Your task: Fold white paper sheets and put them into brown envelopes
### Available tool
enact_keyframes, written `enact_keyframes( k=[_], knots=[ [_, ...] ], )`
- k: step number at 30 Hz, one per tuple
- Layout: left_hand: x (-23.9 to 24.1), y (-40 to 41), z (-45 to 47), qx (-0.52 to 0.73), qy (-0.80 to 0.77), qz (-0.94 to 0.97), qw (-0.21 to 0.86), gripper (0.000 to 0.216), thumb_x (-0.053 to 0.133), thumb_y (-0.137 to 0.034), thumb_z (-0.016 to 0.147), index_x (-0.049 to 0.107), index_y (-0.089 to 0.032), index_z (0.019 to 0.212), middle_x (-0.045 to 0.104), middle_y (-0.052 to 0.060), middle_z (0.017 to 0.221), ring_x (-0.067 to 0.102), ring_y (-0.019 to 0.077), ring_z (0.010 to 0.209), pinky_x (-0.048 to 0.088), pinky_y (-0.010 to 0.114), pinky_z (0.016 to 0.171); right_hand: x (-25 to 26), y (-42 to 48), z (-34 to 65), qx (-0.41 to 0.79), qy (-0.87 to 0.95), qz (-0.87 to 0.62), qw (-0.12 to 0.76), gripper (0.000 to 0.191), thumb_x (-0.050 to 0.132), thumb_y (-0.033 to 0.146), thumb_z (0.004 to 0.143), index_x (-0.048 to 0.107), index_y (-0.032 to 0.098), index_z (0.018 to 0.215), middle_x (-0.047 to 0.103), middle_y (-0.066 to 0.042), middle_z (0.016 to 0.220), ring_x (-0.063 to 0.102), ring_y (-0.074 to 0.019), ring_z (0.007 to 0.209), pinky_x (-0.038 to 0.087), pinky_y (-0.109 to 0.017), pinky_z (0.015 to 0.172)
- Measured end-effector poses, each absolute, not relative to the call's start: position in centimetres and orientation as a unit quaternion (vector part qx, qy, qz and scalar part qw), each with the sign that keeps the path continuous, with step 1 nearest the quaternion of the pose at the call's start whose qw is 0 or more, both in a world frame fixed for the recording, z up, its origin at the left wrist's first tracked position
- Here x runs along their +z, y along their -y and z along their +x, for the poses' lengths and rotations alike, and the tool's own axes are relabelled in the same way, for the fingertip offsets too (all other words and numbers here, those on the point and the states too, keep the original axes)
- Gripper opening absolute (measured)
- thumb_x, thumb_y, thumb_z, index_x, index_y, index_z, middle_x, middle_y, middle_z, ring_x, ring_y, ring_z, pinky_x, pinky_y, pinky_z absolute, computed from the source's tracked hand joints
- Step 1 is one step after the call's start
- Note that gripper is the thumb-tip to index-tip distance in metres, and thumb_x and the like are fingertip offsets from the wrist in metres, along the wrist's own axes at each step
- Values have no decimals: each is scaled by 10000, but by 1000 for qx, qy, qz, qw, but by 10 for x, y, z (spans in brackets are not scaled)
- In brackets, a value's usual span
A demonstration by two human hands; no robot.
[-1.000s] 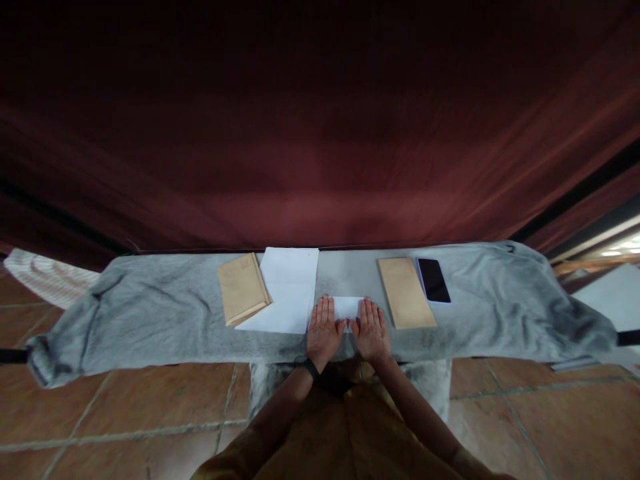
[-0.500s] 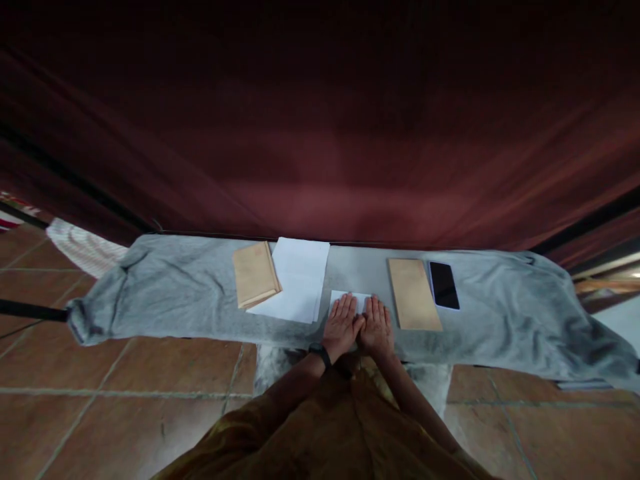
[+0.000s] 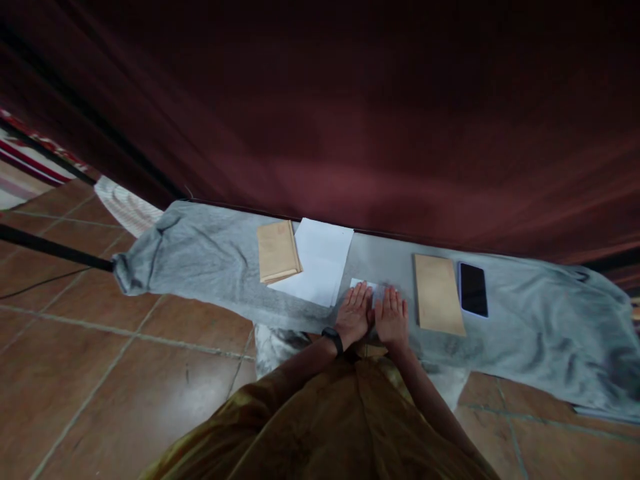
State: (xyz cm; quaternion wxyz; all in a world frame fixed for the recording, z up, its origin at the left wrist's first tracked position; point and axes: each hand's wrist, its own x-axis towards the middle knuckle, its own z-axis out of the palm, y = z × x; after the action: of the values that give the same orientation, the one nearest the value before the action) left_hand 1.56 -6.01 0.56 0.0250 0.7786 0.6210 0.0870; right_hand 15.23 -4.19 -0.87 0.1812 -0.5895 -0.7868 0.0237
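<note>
My left hand and my right hand lie flat, side by side, fingers stretched out, on a small folded white paper. Only the paper's far edge shows beyond my fingertips. It rests on a narrow table covered with a grey cloth. A black band is on my left wrist. To the left of my hands lies a sheet of white paper with a stack of brown envelopes beside it. To the right lies a single brown envelope.
A black phone lies face up right of the single envelope. A dark red curtain hangs behind the table. Brown floor tiles spread at the left, with a black bar and a striped cloth.
The view has swung left and tilted. My hands have drawn closer together over the folded paper, covering more of it.
</note>
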Motion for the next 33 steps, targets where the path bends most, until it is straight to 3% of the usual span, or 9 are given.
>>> enact_keyframes(
  k=[6, 17, 27, 33],
  knots=[
    [6, 60, 16, 85, -612, 785, 28, 634, 355, -256, 982, 217, -63, 1571, 247, 164, 1644, 190, 267, 1533, 190, 472, 1253, -5, 35, 132, 78, 825, -532, 173, 591, 162, 369, 1055, 311, 89, 1555, 354, -163, 1596, 274, -230, 1494, 244, -471, 1204],
    [17, 66, 4, 110, -597, 793, 42, 650, 388, -416, 1004, 277, -95, 1558, 230, 165, 1648, 166, 274, 1539, 152, 479, 1258, -11, 40, 167, -5, 832, -530, 161, 613, 271, 386, 1049, 255, 67, 1571, 304, -192, 1610, 290, -288, 1486, 256, -494, 1187],
    [19, 68, -10, 93, -557, 823, 61, 723, 346, -558, 1005, 276, -94, 1556, 244, 152, 1647, 127, 273, 1546, 106, 485, 1265, -11, 40, 167, -9, 830, -536, 156, 617, 306, 390, 1051, 272, 46, 1562, 300, -212, 1606, 288, -319, 1482, 266, -513, 1175],
    [21, 75, -16, 98, -568, 814, 67, 765, 388, -587, 987, 245, -106, 1564, 234, 162, 1648, 152, 269, 1542, 185, 479, 1248, -10, 42, 171, -21, 813, -559, 163, 643, 322, 427, 1048, 286, 31, 1553, 351, -231, 1579, 345, -325, 1451, 286, -498, 1165]
  ],
)
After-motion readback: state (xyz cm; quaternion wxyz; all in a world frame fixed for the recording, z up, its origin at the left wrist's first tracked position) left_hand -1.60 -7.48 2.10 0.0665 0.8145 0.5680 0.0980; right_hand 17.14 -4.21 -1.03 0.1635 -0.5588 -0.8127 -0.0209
